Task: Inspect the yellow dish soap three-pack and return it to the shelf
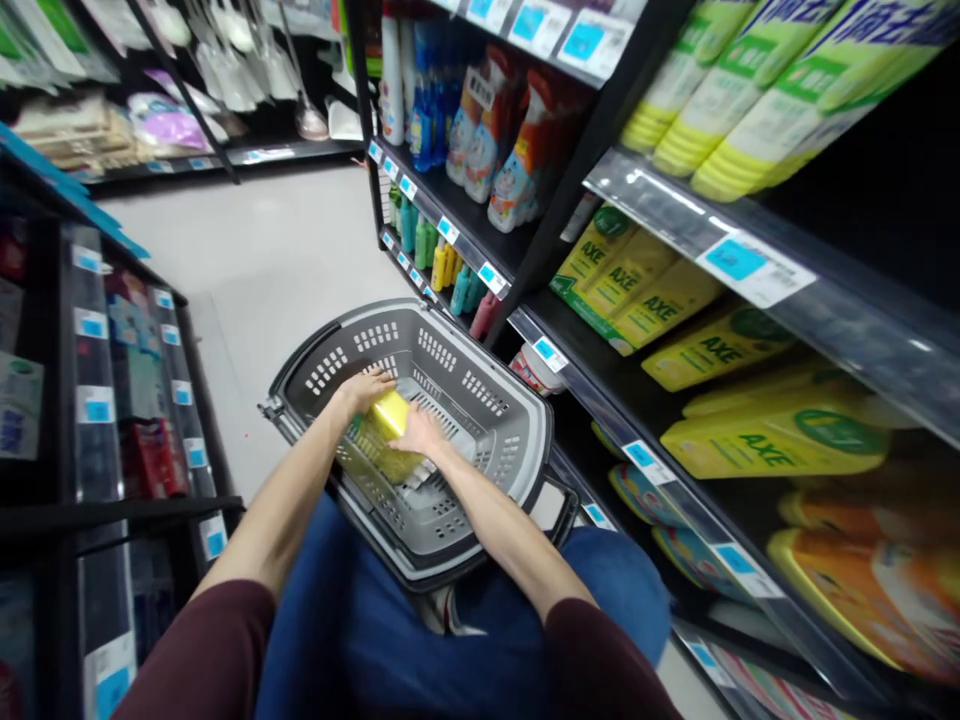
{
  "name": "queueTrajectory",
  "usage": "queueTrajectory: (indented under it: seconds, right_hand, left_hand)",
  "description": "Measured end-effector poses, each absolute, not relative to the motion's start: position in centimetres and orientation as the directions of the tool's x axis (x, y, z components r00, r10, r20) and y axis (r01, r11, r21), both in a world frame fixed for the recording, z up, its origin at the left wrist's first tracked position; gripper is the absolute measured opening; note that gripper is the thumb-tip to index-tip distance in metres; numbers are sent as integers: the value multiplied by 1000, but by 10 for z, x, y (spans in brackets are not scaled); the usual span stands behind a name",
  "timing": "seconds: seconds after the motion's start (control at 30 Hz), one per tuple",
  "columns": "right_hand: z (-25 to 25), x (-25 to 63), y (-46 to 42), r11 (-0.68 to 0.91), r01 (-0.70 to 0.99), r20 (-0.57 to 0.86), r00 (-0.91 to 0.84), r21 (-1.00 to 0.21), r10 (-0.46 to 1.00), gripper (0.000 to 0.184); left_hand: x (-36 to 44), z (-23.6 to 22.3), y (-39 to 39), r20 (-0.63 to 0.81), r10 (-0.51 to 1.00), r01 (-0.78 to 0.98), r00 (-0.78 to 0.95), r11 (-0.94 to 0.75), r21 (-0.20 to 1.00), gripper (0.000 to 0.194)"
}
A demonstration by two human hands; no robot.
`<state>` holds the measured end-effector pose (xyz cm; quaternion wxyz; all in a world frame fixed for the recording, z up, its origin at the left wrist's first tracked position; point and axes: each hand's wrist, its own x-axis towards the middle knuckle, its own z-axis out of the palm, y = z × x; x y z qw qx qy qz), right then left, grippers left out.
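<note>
A grey plastic shopping basket (525,465) with slotted walls sits just in front of my knees. Inside it, a yellow bottle (390,412) lies between my two hands; its label is too blurred to read. My left hand (364,388) is closed on the bottle's far left side. On the other side, my right hand (421,430) grips the bottle with bent fingers. Under and beside it shows something yellowish and see-through, too smeared to make out.
On the right, a shelf (577,385) holds yellow AXE bottles (780,445), with green-and-white packs (795,100) above. Spray bottles (480,125) stand further back. A shelf rack (97,400) flanks the left side. Pale floor (247,240) stretches ahead toward hanging dustpans.
</note>
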<state>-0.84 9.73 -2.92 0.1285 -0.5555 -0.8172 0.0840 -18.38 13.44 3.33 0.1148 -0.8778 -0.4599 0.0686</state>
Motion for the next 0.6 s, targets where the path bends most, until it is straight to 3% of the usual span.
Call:
queueTrajectory:
  seconds: [0.33,0.47,0.6]
  right_hand:
    - [-29,-20,106,313,891,96,-299,-329,950,102]
    - [-16,-17,100,421,875,135,-399,-240,907,102]
    - [10,-7,94,546,824,215,-511,-150,832,91]
  left_hand:
    - [-177,39,128,-19,844,787,536,-508,-350,61]
    - [-177,47,106,41,876,800,481,-419,-430,57]
    - [-181,60,77,114,890,814,441,-343,-468,49]
